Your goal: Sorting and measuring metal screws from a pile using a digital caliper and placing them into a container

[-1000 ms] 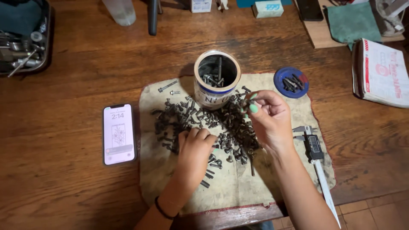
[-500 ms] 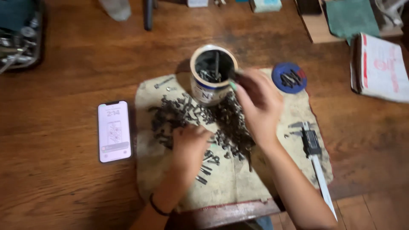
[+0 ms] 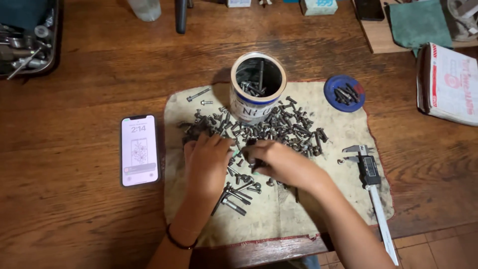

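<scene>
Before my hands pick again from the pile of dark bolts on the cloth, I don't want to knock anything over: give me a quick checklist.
1. Round white tin can upright on beige cloth: ok.
2. Left hand and right hand on dark bolt pile: ok.
3. Bolt gripped in right hand: cannot tell.
4. Blue round lid apart from hands: ok.
5. Digital caliper fully on table: not ok, tip overhangs.

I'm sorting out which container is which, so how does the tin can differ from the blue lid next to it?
The tin can is tall, white with a blue band, and stands upright on the cloth; the blue lid is flat, shallow and all blue. The tin can sits right at the pile of bolts, while the blue lid lies apart at the cloth's far right corner. Both are round, open-topped and hold dark bolts.
</scene>
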